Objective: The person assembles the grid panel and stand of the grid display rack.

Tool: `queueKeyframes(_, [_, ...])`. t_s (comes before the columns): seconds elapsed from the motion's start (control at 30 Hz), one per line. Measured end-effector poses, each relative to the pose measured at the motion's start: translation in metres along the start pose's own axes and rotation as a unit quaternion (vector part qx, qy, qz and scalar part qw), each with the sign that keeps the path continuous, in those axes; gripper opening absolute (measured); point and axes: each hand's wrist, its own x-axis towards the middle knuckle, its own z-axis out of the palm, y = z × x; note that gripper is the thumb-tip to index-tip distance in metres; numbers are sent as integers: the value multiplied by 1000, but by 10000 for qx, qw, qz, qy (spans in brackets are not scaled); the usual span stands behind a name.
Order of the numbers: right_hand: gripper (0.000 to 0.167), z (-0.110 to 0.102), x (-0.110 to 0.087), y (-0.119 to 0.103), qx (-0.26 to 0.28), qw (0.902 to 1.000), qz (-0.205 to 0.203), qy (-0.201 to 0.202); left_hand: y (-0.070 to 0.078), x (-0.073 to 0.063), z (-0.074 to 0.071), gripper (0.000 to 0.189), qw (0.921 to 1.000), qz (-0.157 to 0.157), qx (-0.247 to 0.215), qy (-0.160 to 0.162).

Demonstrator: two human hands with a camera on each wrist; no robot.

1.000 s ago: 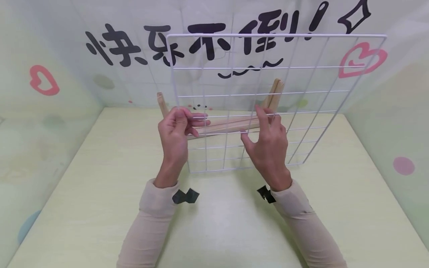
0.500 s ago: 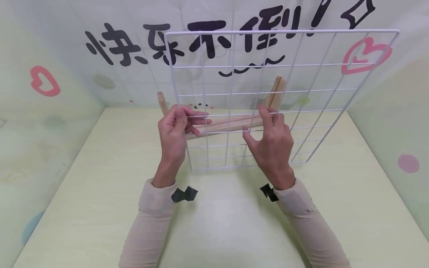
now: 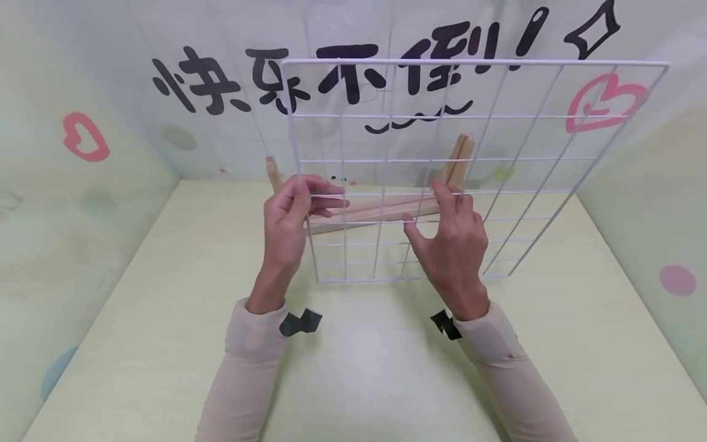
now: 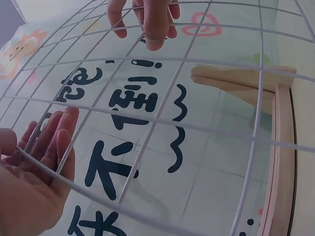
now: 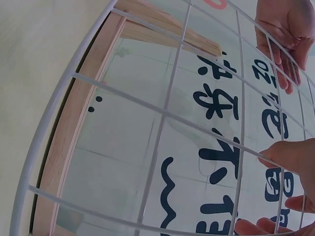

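A white wire grid panel point(image 3: 386, 161) stands upright and tilted in front of me in the head view. At its left edge my left hand point(image 3: 284, 215) pinches the rim wire between thumb and fingers, some fingers reaching behind the mesh. Right of the panel's middle, my right hand point(image 3: 453, 245) grips the crossing wires, thumb on one wire and fingertips over a higher one. Behind the mesh is a wooden frame point(image 3: 381, 213) with a long rail and a raised post point(image 3: 459, 161) at its right end. In the right wrist view, the rail point(image 5: 74, 123) runs close beside the panel's edge.
A pale table point(image 3: 353, 368) lies under both hands. Behind it hangs a printed backdrop point(image 3: 221, 141) with black characters and a pink heart point(image 3: 86, 137). A shorter wooden post point(image 3: 273, 173) rises at the frame's left end. Patterned side walls flank the table.
The panel's right side has swung slightly to the right, and my right hand has shifted a little right with it. Both hands keep their hold; the head view has tilted a little.
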Motion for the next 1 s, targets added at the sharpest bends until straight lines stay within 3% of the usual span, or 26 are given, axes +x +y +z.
queueKeyframes(0.1, [59, -3, 1, 2, 2, 10000, 67, 26, 2, 2, -4, 30, 9992, 191, 289, 217])
queueKeyframes(0.2, [60, -5, 2, 3, 37, 9999, 121, 74, 4, 4, -10, 28, 9954, 562, 299, 718])
queueKeyframes(0.33, [61, -8, 4, 4, 89, 9998, 120, 98, 7, 5, -19, 28, 9814, 1077, 590, 1474])
queueKeyframes(0.43, [60, -10, 5, 4, 61, 9999, 80, 73, 6, 5, -25, 26, 9710, 1168, 1056, 1796])
queueKeyframes(0.57, [60, -12, 6, 5, 9, 10000, 21, 57, -3, 6, -36, 31, 9637, 688, 1789, 1858])
queueKeyframes(0.7, [60, -13, 7, 5, -24, 10000, -27, 54, -17, 5, -50, 46, 9539, -144, 2486, 1674])
queueKeyframes(0.87, [63, -16, 6, 5, -77, 9999, -81, 52, -32, 2, -60, 60, 9474, -1223, 2688, 1234])
queueKeyframes(1.0, [64, -18, 6, 4, -76, 9999, -111, 46, -40, 2, -65, 67, 9460, -1856, 2561, 713])
